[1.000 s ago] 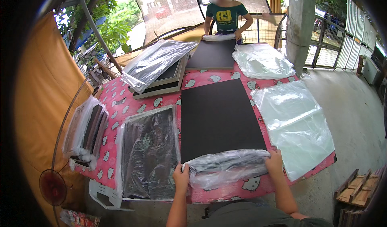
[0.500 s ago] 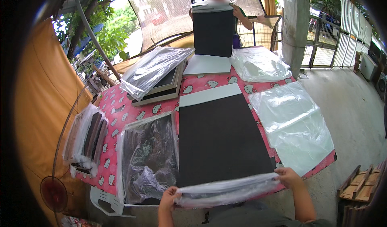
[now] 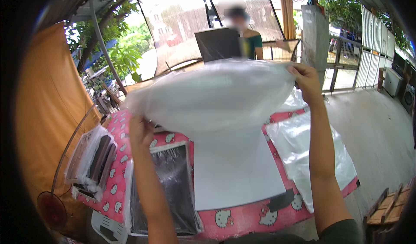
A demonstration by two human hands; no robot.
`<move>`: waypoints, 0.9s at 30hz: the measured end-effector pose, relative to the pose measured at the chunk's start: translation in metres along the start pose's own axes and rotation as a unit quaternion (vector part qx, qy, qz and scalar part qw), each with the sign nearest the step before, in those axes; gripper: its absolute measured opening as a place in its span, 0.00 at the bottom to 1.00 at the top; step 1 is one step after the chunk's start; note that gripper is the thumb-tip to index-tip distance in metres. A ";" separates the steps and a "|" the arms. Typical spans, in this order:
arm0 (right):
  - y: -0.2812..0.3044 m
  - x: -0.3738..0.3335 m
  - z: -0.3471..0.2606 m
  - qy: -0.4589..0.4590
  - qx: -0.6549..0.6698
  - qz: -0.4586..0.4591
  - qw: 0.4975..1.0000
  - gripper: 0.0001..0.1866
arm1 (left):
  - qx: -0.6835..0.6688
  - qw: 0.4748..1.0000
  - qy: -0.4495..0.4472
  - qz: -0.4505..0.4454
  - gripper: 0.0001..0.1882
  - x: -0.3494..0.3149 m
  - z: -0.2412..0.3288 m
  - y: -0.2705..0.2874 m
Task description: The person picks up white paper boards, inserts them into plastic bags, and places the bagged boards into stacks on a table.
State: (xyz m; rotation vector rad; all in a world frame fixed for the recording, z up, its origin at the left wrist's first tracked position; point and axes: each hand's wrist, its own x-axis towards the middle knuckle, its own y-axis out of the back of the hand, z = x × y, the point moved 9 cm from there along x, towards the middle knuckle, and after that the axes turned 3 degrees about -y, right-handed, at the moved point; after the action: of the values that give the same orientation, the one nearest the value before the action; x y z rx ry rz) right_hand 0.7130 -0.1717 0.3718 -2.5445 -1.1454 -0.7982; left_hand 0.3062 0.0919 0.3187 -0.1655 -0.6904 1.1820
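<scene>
A pale, translucent plastic sheet or bag [image 3: 212,96] billows above the table, smeared by motion. My right hand [image 3: 307,78] pinches its upper right corner. At its lower left edge, my left hand [image 3: 141,130] is closed on the plastic, with the fingertips partly hidden. Beneath it, a white board [image 3: 236,170] lies on the pink patterned tablecloth [image 3: 242,224], its far part covered by the plastic. A small dark piece [image 3: 281,200] sits at the board's near right corner. I cannot tell whether anything is inside the plastic.
Left of the white board lies a plastic-wrapped black panel [image 3: 175,187]; wrapped frames [image 3: 93,157] stand further left. Clear plastic bags [image 3: 310,153] lie on the right. Across the table, a person [image 3: 253,42] is beside a dark panel [image 3: 219,44]. A white plastic chair [image 3: 106,224] stands near left.
Both my hands have risen and moved away from me, spreading the plastic up from the near edge. The black surface before me no longer shows; white does. The other person's panel has lowered and tilted.
</scene>
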 end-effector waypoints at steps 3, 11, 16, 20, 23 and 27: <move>0.005 0.048 0.077 -0.049 -0.087 0.087 0.991 0.15 | 0.080 0.994 0.050 0.048 0.07 0.048 -0.059 0.007; -0.036 0.037 0.134 0.002 0.078 0.032 0.996 0.24 | 0.103 0.981 -0.156 0.053 0.21 0.055 -0.082 0.062; -0.032 0.062 0.085 0.061 0.040 0.054 0.996 0.18 | 0.090 0.981 -0.172 -0.011 0.20 0.066 -0.040 -0.028; -0.050 0.068 0.146 0.013 0.110 -0.003 0.994 0.20 | 0.072 0.993 -0.096 -0.004 0.18 0.091 -0.087 0.012; -0.056 0.052 0.201 -0.063 0.052 -0.051 0.995 0.14 | 0.052 0.998 -0.043 -0.013 0.15 0.093 -0.150 0.051; -0.040 0.035 0.264 -0.122 0.019 -0.037 0.992 0.12 | 0.072 0.997 0.003 0.008 0.09 0.079 -0.179 0.065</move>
State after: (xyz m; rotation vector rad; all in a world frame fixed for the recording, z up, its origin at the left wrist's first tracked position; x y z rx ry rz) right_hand 0.8029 -0.0118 0.1744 -2.6352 -1.3202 -0.4837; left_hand 0.3732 0.2286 0.1803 -0.0542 -0.5965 1.2410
